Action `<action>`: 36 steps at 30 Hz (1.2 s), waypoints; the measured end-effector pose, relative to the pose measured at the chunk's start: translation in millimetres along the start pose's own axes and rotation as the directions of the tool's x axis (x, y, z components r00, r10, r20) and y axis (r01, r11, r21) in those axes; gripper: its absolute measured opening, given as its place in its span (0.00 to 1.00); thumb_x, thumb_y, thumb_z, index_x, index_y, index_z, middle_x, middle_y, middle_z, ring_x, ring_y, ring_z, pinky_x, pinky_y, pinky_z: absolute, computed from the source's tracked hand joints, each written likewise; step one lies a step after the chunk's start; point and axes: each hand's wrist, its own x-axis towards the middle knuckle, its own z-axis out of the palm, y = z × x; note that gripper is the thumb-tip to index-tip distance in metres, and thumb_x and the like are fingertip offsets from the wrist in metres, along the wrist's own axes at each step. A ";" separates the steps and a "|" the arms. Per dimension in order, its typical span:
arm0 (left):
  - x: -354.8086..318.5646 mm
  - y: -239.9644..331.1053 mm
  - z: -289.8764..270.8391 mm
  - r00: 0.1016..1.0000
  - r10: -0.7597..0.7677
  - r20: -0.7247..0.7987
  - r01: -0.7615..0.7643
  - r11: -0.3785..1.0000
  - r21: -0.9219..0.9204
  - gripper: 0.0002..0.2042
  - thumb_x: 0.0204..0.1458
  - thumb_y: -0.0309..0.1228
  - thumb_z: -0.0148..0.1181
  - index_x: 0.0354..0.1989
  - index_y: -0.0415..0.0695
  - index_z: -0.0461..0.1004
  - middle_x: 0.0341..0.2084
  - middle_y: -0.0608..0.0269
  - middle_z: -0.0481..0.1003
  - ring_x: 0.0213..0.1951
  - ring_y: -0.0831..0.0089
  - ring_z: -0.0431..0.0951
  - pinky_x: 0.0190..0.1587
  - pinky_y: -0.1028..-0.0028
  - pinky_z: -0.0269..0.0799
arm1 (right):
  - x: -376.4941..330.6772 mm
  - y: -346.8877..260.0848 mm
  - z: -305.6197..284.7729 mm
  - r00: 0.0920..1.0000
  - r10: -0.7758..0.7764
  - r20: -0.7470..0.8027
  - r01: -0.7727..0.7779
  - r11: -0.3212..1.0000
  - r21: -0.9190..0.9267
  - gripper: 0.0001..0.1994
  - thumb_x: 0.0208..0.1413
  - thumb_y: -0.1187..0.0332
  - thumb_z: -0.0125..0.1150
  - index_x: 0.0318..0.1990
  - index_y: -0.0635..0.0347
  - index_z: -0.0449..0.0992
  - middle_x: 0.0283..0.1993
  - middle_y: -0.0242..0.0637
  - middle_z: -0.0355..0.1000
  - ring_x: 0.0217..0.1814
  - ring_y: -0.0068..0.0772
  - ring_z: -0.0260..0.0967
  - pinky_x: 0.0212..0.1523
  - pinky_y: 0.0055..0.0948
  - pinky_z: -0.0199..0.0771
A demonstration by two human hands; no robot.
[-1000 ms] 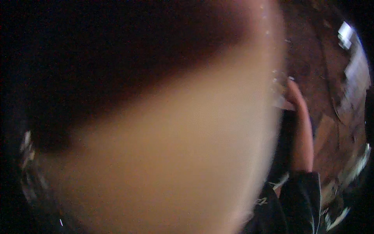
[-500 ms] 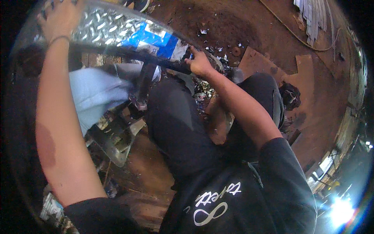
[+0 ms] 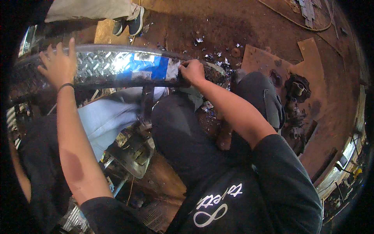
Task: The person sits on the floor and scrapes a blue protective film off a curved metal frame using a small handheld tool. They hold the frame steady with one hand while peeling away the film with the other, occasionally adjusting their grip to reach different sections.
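A long shiny diamond-pattern metal plate with a dark curved rim runs across the upper left, partly covered by a blue and white film. My left hand rests flat on the plate's left part, fingers spread, a dark band on the wrist. My right hand is closed at the right end of the plate, pinching the torn white edge of the film. My knees in dark trousers sit below the plate.
Another person in light trousers sits at my left under the plate. Someone's shoes stand at the top. Rusty metal sheets, a dark machine part and film scraps lie on the dirt floor.
One second ago something pale and blurred covered the view. Since half a second ago my right hand has stayed at the film's edge and my left hand has stayed on the plate.
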 end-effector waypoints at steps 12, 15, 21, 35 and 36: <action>-1.1 1.6 -1.5 0.999 0.012 -0.034 -0.012 1.000 0.009 0.36 0.64 0.68 0.36 0.64 0.57 0.75 0.70 0.57 0.66 0.75 0.49 0.55 0.70 0.35 0.50 | 16.8 -18.4 1.2 0.977 0.213 0.028 -0.210 0.974 -0.083 0.24 0.55 0.53 0.66 0.47 0.67 0.83 0.53 0.58 0.79 0.58 0.60 0.77 0.58 0.50 0.77; -0.8 3.2 -2.8 0.999 0.016 -0.037 -0.016 1.000 0.012 0.35 0.64 0.68 0.37 0.64 0.57 0.75 0.70 0.57 0.66 0.75 0.49 0.55 0.71 0.35 0.49 | 16.9 -20.2 2.4 0.971 0.237 0.020 -0.235 0.969 -0.078 0.24 0.56 0.52 0.65 0.48 0.67 0.83 0.54 0.58 0.79 0.58 0.60 0.77 0.59 0.50 0.77; -2.7 -1.2 1.3 1.000 0.010 -0.029 -0.010 1.000 -0.015 0.35 0.64 0.68 0.38 0.64 0.56 0.75 0.71 0.56 0.64 0.75 0.47 0.54 0.71 0.34 0.47 | 16.8 -25.6 3.7 0.970 0.243 0.027 -0.242 0.969 -0.053 0.25 0.56 0.51 0.64 0.48 0.67 0.83 0.55 0.60 0.78 0.59 0.59 0.76 0.61 0.49 0.76; -4.9 -1.1 0.7 1.000 -0.025 0.012 0.025 1.000 -0.017 0.35 0.64 0.68 0.37 0.67 0.58 0.72 0.72 0.58 0.63 0.76 0.51 0.53 0.73 0.37 0.45 | 26.7 -10.8 -13.9 0.973 0.220 0.073 -0.227 0.968 0.106 0.17 0.50 0.58 0.67 0.34 0.66 0.86 0.39 0.57 0.82 0.46 0.54 0.82 0.50 0.44 0.79; -4.8 1.2 -0.5 1.000 -0.029 0.013 0.029 0.999 -0.019 0.35 0.64 0.68 0.37 0.67 0.58 0.72 0.72 0.58 0.63 0.76 0.51 0.53 0.73 0.37 0.45 | 26.1 -11.2 -15.7 0.976 0.202 0.082 -0.206 0.977 0.051 0.17 0.49 0.58 0.67 0.35 0.66 0.86 0.40 0.56 0.82 0.47 0.54 0.82 0.50 0.44 0.79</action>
